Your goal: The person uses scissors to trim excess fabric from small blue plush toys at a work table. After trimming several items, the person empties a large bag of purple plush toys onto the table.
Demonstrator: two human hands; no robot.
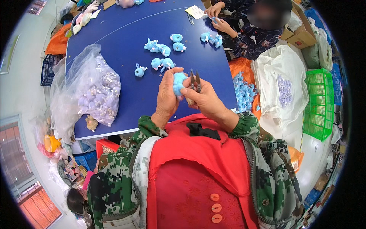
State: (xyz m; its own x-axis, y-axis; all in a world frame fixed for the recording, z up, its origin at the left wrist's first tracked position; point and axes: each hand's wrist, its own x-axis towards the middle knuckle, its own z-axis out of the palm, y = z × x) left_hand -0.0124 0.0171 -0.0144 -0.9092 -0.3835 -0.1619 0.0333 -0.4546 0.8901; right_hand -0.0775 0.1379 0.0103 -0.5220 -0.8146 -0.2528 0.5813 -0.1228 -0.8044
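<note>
My left hand (167, 95) grips a small light-blue plush toy (178, 83) above the near edge of the blue table (126, 42). My right hand (206, 100) touches the toy from the right and holds small metal snips (195, 81), whose blades point up just beside the toy. Several more light-blue plush toys (162, 49) lie scattered on the table beyond my hands.
A clear plastic bag of pale purple pieces (95, 89) sits on the table's left. Another person (248, 26) works at the far right corner with blue toys. On the right are a heap of blue toys (244, 91), a white sack (282, 84) and a green basket (318, 103).
</note>
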